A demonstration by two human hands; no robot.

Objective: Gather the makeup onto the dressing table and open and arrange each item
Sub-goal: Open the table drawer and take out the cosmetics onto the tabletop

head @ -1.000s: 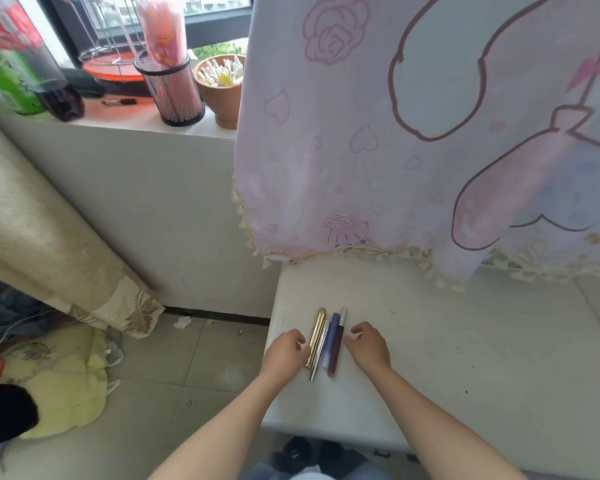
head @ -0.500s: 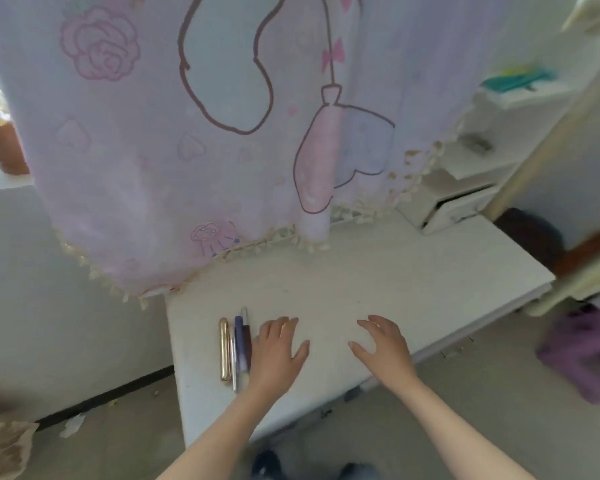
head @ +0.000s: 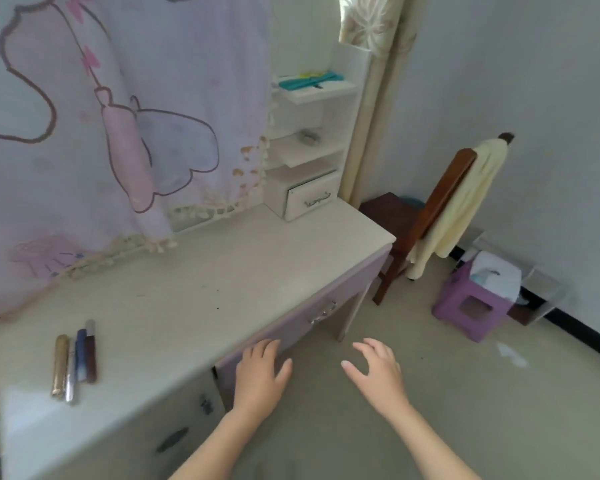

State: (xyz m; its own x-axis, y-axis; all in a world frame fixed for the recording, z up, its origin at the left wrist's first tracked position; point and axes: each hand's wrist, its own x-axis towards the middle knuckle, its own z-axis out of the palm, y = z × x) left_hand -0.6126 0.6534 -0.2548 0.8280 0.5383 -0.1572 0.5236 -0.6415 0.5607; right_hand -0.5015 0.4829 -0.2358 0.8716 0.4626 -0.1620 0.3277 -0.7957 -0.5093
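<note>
At the desk's front-left corner lie the makeup sticks: four slim tubes side by side and touching, a gold one outermost, then a silver, a blue and a dark red one. They look capped, so by my reading the gathering has begun and the opening has not.

Both hands are well away from them, toward the desk's right half. The left grip hangs over the desk's front edge, above the lilac drawer front. Its fingers are spread and relaxed, and it holds nothing. Whether it touches the drawer I cannot tell. The right grip hovers beyond the desk's front, over the floor, likewise released and empty.

The risks I see:
- The tubes are round and lie close to the desk's front edge. A knock to the desk or a sharp tug on the drawer could roll them off onto the floor.
- No other makeup shows on the desk, so more has to be found elsewhere. Carrying too many pieces back at once invites a drop.
- The printed cloth hangs down over the desk's back, so items arranged there could snag its fringe or vanish under it.
- Once the caps are off they may roll away if set near the desk's edge.
</note>
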